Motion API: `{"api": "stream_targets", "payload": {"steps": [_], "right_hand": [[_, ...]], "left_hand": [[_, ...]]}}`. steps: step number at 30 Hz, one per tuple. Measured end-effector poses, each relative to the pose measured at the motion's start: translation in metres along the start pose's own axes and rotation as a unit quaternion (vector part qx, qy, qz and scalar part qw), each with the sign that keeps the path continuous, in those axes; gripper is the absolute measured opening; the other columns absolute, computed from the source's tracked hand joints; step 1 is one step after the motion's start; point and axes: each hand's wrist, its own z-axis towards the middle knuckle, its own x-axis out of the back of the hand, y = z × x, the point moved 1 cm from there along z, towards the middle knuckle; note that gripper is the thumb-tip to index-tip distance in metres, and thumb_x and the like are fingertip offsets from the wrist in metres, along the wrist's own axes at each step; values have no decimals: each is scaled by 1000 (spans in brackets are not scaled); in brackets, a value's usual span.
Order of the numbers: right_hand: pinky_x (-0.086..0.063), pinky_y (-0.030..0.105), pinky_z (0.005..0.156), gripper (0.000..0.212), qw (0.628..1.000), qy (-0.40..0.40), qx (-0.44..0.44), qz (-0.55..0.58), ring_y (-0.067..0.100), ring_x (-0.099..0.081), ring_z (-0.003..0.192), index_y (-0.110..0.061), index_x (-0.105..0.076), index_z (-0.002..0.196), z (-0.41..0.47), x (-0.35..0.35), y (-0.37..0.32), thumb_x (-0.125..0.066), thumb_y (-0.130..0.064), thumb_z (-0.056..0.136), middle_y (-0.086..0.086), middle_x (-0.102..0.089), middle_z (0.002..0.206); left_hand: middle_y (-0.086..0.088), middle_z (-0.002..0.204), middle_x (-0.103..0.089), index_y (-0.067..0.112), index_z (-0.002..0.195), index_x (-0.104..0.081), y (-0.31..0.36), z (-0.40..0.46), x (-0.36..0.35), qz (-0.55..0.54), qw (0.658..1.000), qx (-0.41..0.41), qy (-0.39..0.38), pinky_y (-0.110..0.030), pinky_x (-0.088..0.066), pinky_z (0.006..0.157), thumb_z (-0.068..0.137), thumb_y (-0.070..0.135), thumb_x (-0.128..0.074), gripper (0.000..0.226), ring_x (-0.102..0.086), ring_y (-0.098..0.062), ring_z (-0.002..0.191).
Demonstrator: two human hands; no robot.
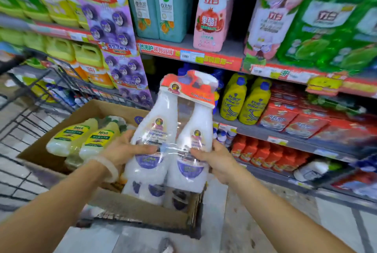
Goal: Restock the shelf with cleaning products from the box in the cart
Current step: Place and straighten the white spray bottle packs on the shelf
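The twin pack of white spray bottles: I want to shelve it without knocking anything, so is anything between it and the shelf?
Nothing visible blocks it. Both hands, left and right, hold the twin pack upright above the box, facing the shelf; the dark gap behind it looks free.

Shelf (230,128), multi-tier, red price strips along edges. Upper tier: two teal jugs (157,6), pink pomegranate-print refill pouch (212,14), green multipack (326,20). Middle tier: yellow bottles with blue caps (242,99), red boxes (285,118). Lower tier: orange-red bottles (265,152). Cart (26,122), wire: cardboard box (114,210) holding yellow-green bottles (81,138).
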Motion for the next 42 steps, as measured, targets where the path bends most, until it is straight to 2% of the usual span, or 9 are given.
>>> {"api": "stream_targets", "payload": {"steps": [4, 9, 14, 19, 26, 29, 34, 38, 42], "right_hand": [[-54, 44, 85, 39, 994, 57, 94, -7, 25, -65, 91, -11, -57, 103, -72, 58, -41, -78, -1, 71, 9, -69, 102], [-54, 43, 88, 49, 967, 141, 202, -65, 23, -65, 96, -17, -50, 106, -174, 147, -71, -78, 1, 71, 10, -66, 108], [-53, 39, 88, 60, 923, 248, 272, -111, 22, -63, 103, -13, -45, 117, -282, 236, -89, -81, -4, 70, 6, -63, 114], [-53, 42, 89, 52, 874, 356, 308, -123, 20, -65, 100, -24, -50, 110, -379, 323, -98, -81, -11, 70, 4, -65, 112], [-57, 33, 77, 42, 820, 465, 324, -73, 19, -68, 92, -20, -55, 113, -479, 417, -94, -73, -5, 78, 4, -69, 105], [-56, 44, 80, 45, 795, 510, 326, -43, 26, -69, 92, -16, -57, 115, -500, 461, -85, -76, -6, 75, 7, -72, 103], [-56, 44, 76, 80, 784, 522, 332, -40, 28, -71, 90, -17, -59, 113, -511, 534, -93, -92, -35, 43, 7, -74, 100], [-56, 46, 79, 45, 773, 530, 342, -61, 30, -71, 89, -16, -60, 110, -507, 609, -140, -79, -5, 71, 7, -75, 96], [-56, 28, 64, 36, 756, 530, 364, -121, 19, -72, 80, -18, -59, 110, -497, 679, -220, -70, -2, 79, 2, -75, 90]], "left_hand": [[-21, 103, -70, 0, 115, -58, 36, -33, -66, 26, 996, -78, -35, -44, -57, 77, 30, 25, -87, 94, -69, -34, 85], [-20, 105, -71, 2, 108, -63, 56, -64, -170, 71, 976, -173, -110, -59, -49, 92, 27, 41, -95, 95, -66, -40, 101], [-7, 92, -76, 10, 98, -67, 81, -106, -294, 92, 949, -247, -171, -41, -55, 78, 20, 47, -92, 89, -71, -27, 86], [2, 82, -75, 9, 94, -66, 115, -148, -417, 88, 918, -300, -245, -20, -56, 61, 38, 20, -91, 62, -70, -19, 76], [-3, 73, -74, 3, 88, -67, 147, -192, -572, 94, 874, -297, -373, -21, -54, 51, 51, 6, -89, 44, -70, -10, 58], [-7, 72, -73, 7, 79, -65, 148, -199, -631, 102, 860, -299, -402, -20, -54, 49, 62, -9, -81, 28, -68, -10, 53], [2, 67, -73, 6, 83, -65, 157, -188, -722, 90, 847, -289, -437, -19, -54, 52, 61, -7, -82, 31, -69, -7, 56], [-9, 86, -74, 3, 96, -62, 196, -169, -793, 74, 848, -294, -434, -27, -59, 65, 63, -2, -83, 40, -71, -18, 72], [-7, 83, -71, 1, 96, -63, 261, -148, -854, 61, 846, -327, -417, -18, -53, 50, 65, 4, -84, 38, -68, -9, 61]]}}
